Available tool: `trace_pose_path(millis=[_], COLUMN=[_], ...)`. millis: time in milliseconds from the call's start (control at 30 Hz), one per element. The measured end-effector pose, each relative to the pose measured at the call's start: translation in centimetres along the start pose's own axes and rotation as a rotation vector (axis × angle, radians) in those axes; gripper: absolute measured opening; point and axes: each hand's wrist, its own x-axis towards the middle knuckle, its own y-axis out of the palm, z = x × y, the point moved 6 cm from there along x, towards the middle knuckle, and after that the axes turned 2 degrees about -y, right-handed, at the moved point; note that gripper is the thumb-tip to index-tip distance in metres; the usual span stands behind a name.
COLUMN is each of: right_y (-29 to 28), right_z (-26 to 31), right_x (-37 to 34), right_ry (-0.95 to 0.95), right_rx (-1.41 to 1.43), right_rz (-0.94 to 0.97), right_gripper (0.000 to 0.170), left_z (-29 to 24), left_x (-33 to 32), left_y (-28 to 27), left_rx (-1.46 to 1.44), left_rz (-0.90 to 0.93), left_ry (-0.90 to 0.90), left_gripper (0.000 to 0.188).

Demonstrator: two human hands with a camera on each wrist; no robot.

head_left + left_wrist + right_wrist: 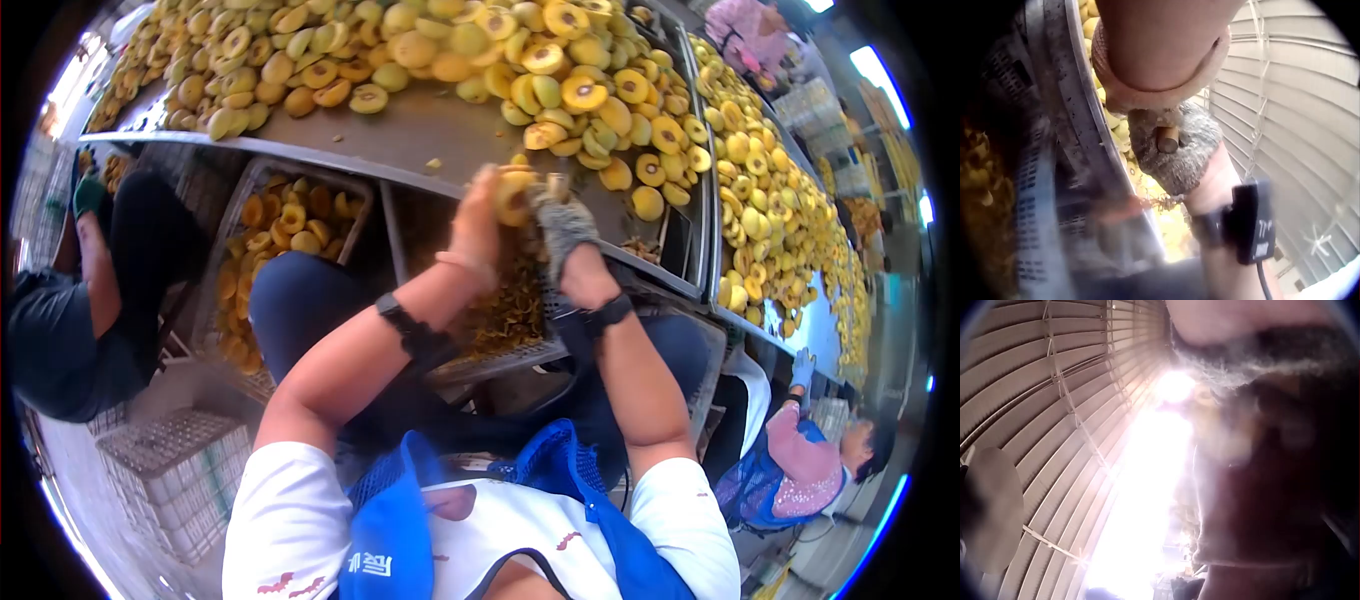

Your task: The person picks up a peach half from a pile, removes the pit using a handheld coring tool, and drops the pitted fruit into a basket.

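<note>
In the head view my left hand (pixel 476 232) holds a halved yellow peach (pixel 513 197) up at the edge of the metal table (pixel 420 140). Close beside it my right hand (pixel 566 228), in a worn grey glove, grips a tool. The end of its round wooden handle (pixel 1168 140) pokes out of the gloved fist in the left wrist view. Its working end is hidden at the fruit. Below both hands, a crate (pixel 500 360) between the knees has yellow-brown scraps in it. Glare and blur cover most of the right wrist view.
Peach halves (pixel 585 92) are heaped over the table's far side, with another heap (pixel 760 190) beyond a divider at right. A crate of peach halves (pixel 290 215) stands by my left knee. White crates (pixel 180 480) sit on the floor. Other people (pixel 60 340) work on both sides.
</note>
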Motion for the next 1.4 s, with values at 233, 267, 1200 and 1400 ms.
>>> trace_pose_path(millis=[233,267,1200,1400], right_y=[-0.1,1.4,5.5,2.6], right_z=[4.9,5.9,1.6,-0.6], right_x=[0.7,1.2,-0.8,-3.0], right_ry=[-0.196,-0.543,-0.499,0.433], right_rx=[-0.478,-0.743,-1.326,0.517], right_rz=[-0.287,-0.162,0.759,0.719], right_gripper=[0.024,0.033,0.026,0.037], left_z=[-3.0,-2.4,-3.7,-3.3], left_x=[0.3,1.4,3.1,0.4], left_y=[2.2,1.6,1.9,6.5], left_rx=[0.462,-0.143,0.432,-0.011], left_rz=[0.033,0.031,0.229,0.485], left_ry=[0.217,-0.038,-0.042,-0.228], left_gripper=[0.053,0.053,0.057,0.045])
